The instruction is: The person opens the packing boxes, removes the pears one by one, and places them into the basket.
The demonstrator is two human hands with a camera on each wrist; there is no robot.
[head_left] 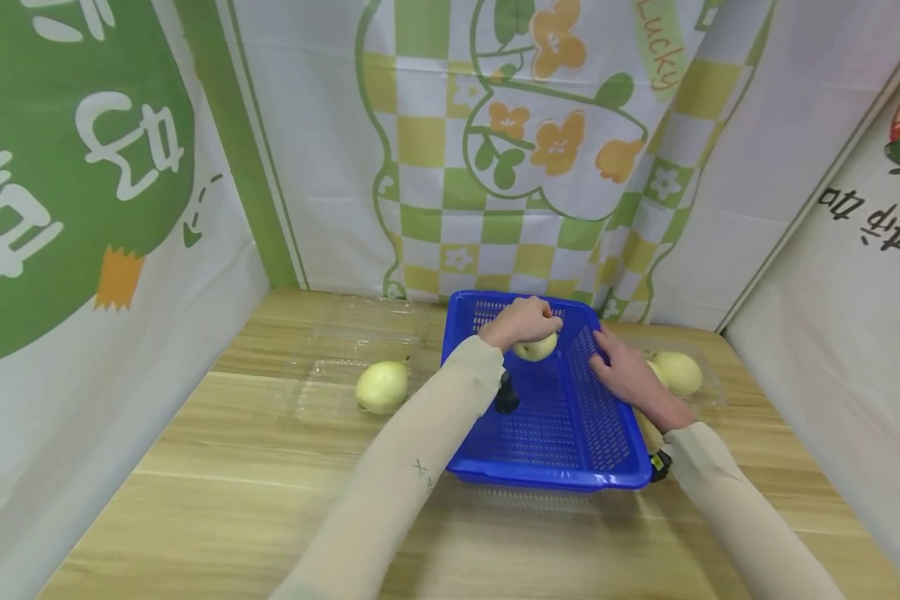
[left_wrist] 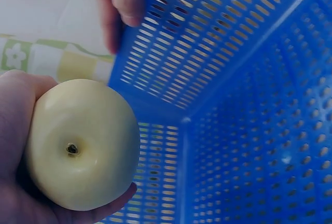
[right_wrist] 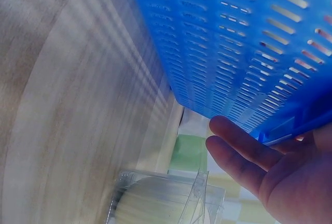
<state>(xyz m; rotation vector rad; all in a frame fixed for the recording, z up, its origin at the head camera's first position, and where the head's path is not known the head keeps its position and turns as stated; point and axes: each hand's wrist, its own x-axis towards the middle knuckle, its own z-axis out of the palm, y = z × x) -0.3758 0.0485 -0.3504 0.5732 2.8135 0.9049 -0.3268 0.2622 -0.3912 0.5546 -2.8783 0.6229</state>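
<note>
My left hand (head_left: 523,322) holds a round, pale yellow-green pear (left_wrist: 83,143) over the far part of a blue plastic basket (head_left: 547,479). Fingers wrap the pear's side, and its small dark hollow faces the left wrist camera. At the basket's right rim is my right hand (head_left: 630,371), thumb on the inner side and fingers along the slotted outer wall (right_wrist: 223,53). No other fruit shows inside the basket. Left of it, a second pear (head_left: 382,387) with a stem sits at a clear plastic container (head_left: 322,392).
More pale pears (head_left: 677,373) lie in a clear container (head_left: 712,387) beyond my right hand. All this stands on a wooden table (head_left: 195,492). Printed cloth (head_left: 330,150) closes off the back and both sides.
</note>
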